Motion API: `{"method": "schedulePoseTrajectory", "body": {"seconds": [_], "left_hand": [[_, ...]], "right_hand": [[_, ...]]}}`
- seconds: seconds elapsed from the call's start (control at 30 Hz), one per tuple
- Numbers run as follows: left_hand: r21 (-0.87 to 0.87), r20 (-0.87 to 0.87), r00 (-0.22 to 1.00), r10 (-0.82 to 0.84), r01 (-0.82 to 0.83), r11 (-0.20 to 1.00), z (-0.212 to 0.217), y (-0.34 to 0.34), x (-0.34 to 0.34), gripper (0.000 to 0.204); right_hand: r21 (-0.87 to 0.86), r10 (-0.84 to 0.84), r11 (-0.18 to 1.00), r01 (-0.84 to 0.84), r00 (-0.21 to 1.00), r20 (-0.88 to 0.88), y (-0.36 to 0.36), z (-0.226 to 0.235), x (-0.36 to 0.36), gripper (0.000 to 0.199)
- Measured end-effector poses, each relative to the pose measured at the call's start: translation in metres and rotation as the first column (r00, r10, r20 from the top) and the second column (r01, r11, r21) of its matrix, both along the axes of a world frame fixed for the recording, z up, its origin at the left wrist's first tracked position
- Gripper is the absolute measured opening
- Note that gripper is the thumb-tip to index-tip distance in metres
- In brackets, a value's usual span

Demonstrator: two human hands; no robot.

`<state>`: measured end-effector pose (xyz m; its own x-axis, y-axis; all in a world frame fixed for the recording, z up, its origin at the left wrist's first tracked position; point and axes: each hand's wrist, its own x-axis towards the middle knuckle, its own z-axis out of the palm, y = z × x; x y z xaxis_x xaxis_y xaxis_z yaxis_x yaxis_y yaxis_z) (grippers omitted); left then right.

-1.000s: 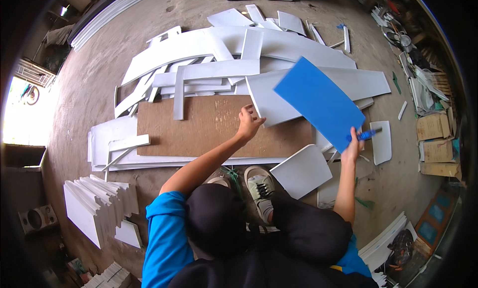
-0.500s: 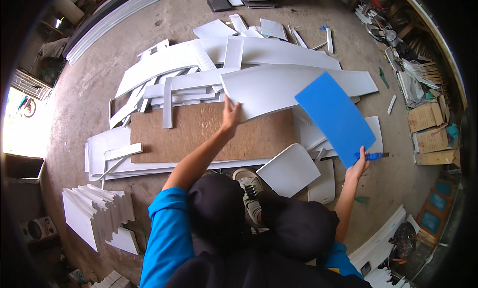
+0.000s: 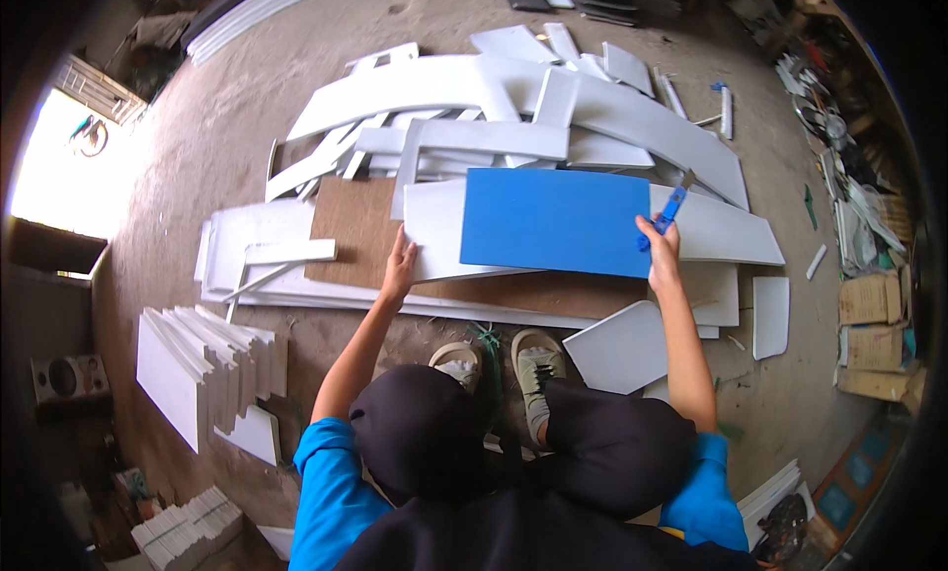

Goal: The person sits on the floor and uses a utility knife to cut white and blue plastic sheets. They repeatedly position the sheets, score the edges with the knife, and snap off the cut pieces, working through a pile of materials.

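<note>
Holding on the right: the right grip is closed, its digits bent round the right end of a blue sheet and the handle of a blue cutter knife.
Blue sheet: runs leftward from the right grip, right edge in that hand, left edge apart from the left grip; it spans the middle of a white panel, and whether the two touch I cannot tell.
Cutter knife: just beside the sheet's right edge, slanting up and to the right.
Left grip: thumb and fingers partly closed at the white panel's left end; how firmly, I cannot tell.
White panel: shows at both ends past the blue sheet, above a brown board.
Brown board: on larger white sheets low on the floor.
Beyond: heaped white pieces.
Left floor: a row of standing white slabs.
By the shoes: green string.
Far right: cardboard boxes.
</note>
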<state>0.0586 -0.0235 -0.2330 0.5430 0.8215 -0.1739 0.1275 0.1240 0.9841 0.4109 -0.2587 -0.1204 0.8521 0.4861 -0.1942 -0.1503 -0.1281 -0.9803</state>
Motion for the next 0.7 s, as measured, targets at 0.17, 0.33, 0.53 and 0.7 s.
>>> {"method": "schedulePoseTrajectory", "body": {"seconds": [0.17, 0.33, 0.53, 0.7], "left_hand": [[0.204, -0.085, 0.990, 0.111, -0.091, 0.975, -0.016, -0.012, -0.018, 0.049], [0.430, -0.318, 0.917, 0.243, -0.089, 0.899, 0.016, -0.012, -0.043, 0.031], [0.210, -0.121, 0.982, 0.148, -0.121, 0.970, 0.029, 0.003, -0.037, 0.028], [0.318, -0.108, 0.991, 0.080, -0.042, 0.947, 0.018, 0.006, -0.025, 0.037]], "right_hand": [[-0.071, 0.176, 0.981, -0.183, 0.980, -0.093, 0.057, -0.035, -0.045, 0.037], [-0.122, 0.221, 0.965, -0.233, 0.970, -0.105, 0.067, -0.054, -0.065, 0.033], [-0.202, 0.184, 0.960, -0.196, 0.980, -0.073, 0.062, -0.064, -0.054, 0.031], [-0.212, 0.190, 0.957, -0.197, 0.980, -0.053, 0.075, -0.069, -0.063, 0.029]]}}
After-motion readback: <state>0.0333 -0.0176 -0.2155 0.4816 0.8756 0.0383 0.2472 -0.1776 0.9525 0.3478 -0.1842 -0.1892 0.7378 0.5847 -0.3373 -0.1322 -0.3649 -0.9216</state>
